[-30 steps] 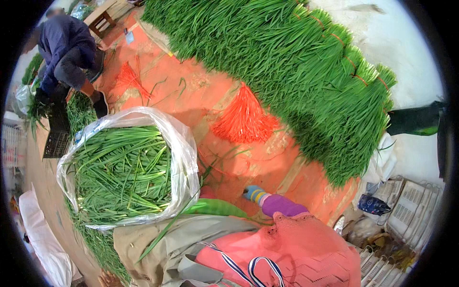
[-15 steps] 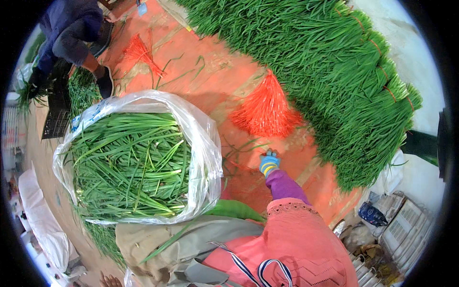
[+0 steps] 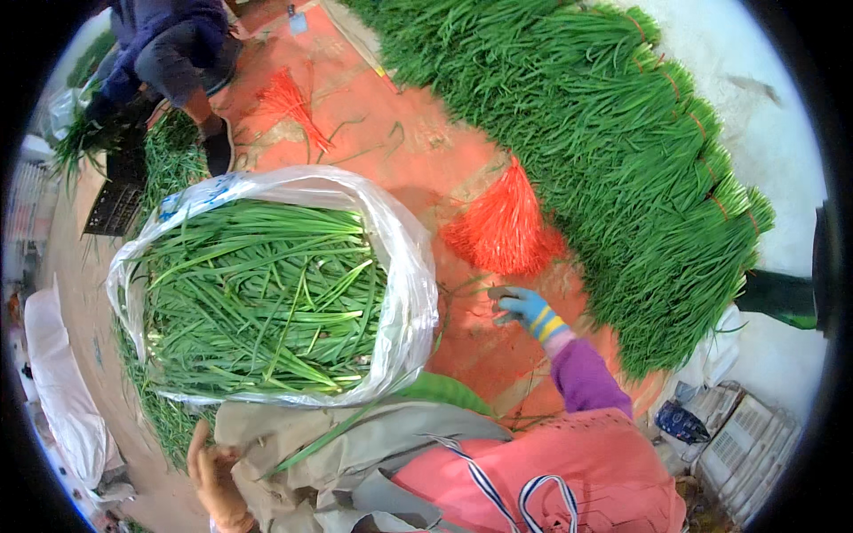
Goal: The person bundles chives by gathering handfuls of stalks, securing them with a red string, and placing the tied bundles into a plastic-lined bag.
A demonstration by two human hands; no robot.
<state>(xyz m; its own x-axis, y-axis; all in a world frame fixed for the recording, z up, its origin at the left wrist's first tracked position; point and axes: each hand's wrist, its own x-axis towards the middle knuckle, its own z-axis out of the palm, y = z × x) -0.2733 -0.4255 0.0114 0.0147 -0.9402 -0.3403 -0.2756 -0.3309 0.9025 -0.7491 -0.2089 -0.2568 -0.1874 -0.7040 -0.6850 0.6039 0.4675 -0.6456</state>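
here, right hand (image 3: 524, 311), half-curled and empty, shows against orange floor sheeting (image 3: 480, 351) by banked greens (image 3: 622, 195); left hand (image 3: 213, 480) bent, grip unclear.

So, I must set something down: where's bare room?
The orange sheet lies mostly bare between the plastic bag and the purple sleeve; between the small red bundle and large red bundle it has stray leaves. Crowded: the upper right, under piled greens, and inside the bag.

Bright light, sheen on plastic bag (image 3: 416, 293), faint shadows, bent edges; black rim
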